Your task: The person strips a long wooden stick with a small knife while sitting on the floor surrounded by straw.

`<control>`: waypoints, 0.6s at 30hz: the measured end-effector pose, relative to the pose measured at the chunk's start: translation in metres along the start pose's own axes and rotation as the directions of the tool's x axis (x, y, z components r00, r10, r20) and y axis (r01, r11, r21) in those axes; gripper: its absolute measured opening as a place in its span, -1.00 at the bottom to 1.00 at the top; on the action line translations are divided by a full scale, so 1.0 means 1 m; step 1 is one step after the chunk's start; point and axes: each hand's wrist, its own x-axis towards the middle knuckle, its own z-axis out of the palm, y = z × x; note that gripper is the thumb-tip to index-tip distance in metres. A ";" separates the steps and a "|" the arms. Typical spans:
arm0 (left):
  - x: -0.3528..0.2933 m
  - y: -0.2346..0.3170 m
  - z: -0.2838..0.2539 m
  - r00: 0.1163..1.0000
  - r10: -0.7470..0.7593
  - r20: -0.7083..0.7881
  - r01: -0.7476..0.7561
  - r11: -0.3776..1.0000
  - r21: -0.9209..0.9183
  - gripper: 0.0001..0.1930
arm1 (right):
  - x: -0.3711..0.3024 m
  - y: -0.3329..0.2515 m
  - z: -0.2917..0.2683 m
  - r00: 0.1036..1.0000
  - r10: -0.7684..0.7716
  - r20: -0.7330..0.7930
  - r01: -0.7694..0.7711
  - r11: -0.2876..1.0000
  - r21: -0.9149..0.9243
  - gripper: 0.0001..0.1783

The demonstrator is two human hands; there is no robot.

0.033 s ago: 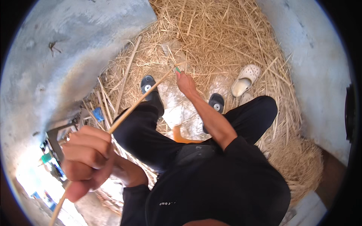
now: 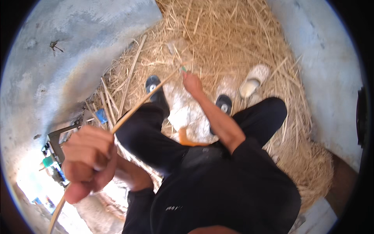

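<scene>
My left hand (image 2: 87,162), large in the lower left, is closed around a long, thin pale-yellow bamboo strip (image 2: 146,100). The strip slants up and to the right, and its near end sticks out below my fist. Farther away, my right hand (image 2: 193,84) is closed on a small green-handled tool (image 2: 184,68) at the strip's far end. Most of that tool is hidden or blurred, so its working part cannot be made out. The strip's far tip meets the tool just beyond my fingers.
Straw-like shavings (image 2: 233,35) cover much of the floor. A beige clog (image 2: 254,81) lies to the right of my dark shoes. Longer split strips (image 2: 132,74) lie at left, by a pale wall (image 2: 58,78). An orange curved piece (image 2: 187,139) shows between my legs.
Both hands have shifted only slightly, the left a little downward and leftward. My grip on the strip and the tool looks the same.
</scene>
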 end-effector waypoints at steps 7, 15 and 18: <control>0.006 -0.005 -0.004 0.999 0.013 0.043 -0.013 1.000 -0.003 -0.43 | -0.007 -0.030 -0.048 0.979 -0.193 -0.060 0.201 0.962 0.183 -0.51; 0.008 -0.009 -0.002 0.999 0.015 0.034 -0.015 1.000 -0.028 -0.43 | 0.007 -0.001 -0.012 0.900 0.226 0.372 -0.362 0.863 0.353 -0.41; 0.012 -0.012 0.001 0.997 -0.003 0.081 0.006 0.999 -0.036 -0.43 | 0.018 -0.001 -0.041 0.691 0.020 0.723 -0.711 0.196 0.675 -0.44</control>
